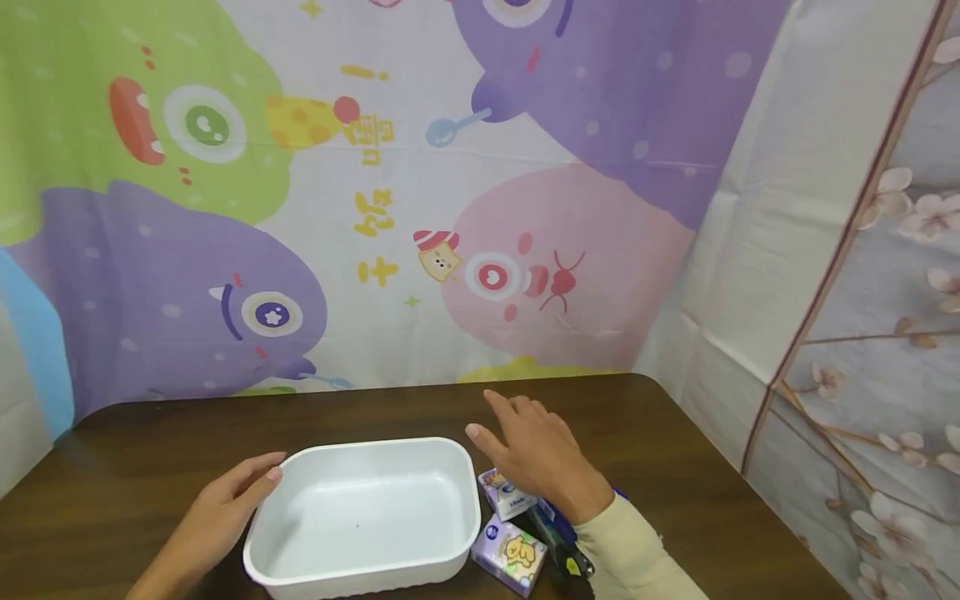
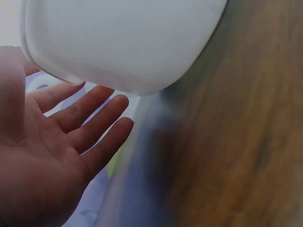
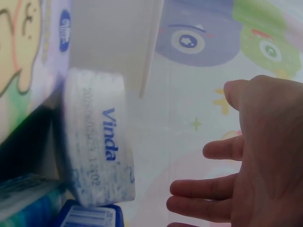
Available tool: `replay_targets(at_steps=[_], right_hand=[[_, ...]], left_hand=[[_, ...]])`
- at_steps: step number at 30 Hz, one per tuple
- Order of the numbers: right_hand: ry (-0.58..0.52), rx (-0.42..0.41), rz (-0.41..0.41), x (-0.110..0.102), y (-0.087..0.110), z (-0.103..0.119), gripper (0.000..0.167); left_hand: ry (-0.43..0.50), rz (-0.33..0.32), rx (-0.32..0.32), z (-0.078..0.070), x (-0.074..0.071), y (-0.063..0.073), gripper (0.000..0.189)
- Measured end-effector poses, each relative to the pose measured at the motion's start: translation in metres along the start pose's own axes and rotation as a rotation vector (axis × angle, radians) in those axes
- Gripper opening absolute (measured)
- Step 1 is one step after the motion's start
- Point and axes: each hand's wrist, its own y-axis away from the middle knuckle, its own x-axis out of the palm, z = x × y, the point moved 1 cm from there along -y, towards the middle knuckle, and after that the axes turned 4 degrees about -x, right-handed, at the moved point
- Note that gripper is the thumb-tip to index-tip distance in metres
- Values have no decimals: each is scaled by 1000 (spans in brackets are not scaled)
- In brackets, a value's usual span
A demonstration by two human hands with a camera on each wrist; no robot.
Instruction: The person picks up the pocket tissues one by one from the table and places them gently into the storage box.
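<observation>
A white rectangular plastic basin [image 1: 352, 521] with rounded corners stands on the table with nothing inside. My left hand [image 1: 213, 512] is at its left side, thumb and fingertips right at the rim; in the left wrist view the fingers [image 2: 102, 137] are extended and spread beside the basin's wall. Over the table right of the basin, my right hand [image 1: 542, 454] hovers with fingers extended, holding nothing. Just below it lie a Vinda tissue pack [image 3: 97, 137] and a purple tissue pack [image 1: 510, 554] with a cartoon dog, close against the basin's right side.
A dark, long item [image 1: 558, 537] lies beside the packs, partly hidden under the right forearm. Near it shows a blue-edged item with a barcode-like print [image 3: 94, 215]. The brown wooden table [image 1: 390, 412] ends at a cartoon-printed curtain [image 1: 405, 333]; a flower-patterned panel [image 1: 877, 417] is at right.
</observation>
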Motion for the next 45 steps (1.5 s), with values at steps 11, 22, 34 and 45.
replay_targets(at_steps=[11,22,34,45], right_hand=[[43,-5,4,4,4,3,68],[90,-24,-3,-1,14,3,62],[66,45,22,-2,22,-3,67],[74,49,18,-1,28,-8,67]], left_hand=[[107,3,-30,2,7,6,55],[150,-17,26,1,7,13,54],[162,-29,12,5,10,17,52],[147,-95,74,7,13,16,47]])
